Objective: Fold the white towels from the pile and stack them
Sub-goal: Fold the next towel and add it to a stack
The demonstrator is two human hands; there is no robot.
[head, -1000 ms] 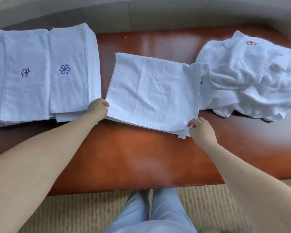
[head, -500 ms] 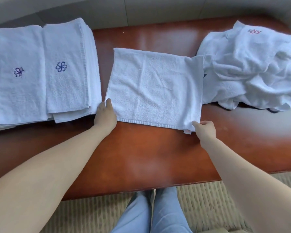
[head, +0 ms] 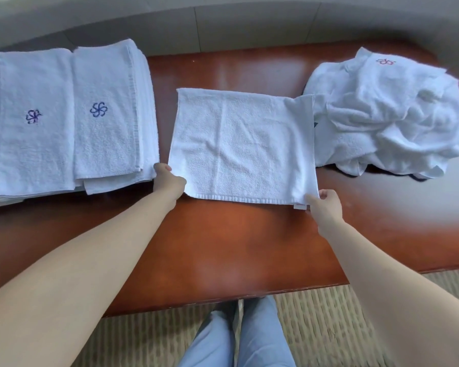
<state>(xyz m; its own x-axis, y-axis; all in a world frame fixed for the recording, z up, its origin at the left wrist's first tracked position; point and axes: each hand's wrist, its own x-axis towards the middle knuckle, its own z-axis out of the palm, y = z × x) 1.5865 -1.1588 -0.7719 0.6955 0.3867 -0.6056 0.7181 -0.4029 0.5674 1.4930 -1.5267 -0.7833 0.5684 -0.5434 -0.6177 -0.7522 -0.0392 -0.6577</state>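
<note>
Reddish-brown wood fills the head view: a glossy table [head: 236, 242] with a pale wall behind it and a woven mat below, where the person's trousered legs show.

Between the two hands lies a half-folded towel [head: 243, 147], flat on the table. The left hand [head: 168, 181] pinches its near left corner, fingers curled at the edge. The right hand [head: 325, 205] grasps the near right corner, just where a small label sticks out. Beyond and outside the left hand sits the stack [head: 66, 120] of folded towels, almost touching that hand (two blue flower emblems face up). Beyond the right hand lies the pile [head: 392, 120] of crumpled towels, and the towel's far right corner overlaps its edge.

I judge that the next fold or the lift to the stack comes now. The risk: this overlapping corner could catch on the pile and drag a loose towel along, or the layers could slide apart if one hand pulls sooner than the other, so the edges no longer match.
</note>
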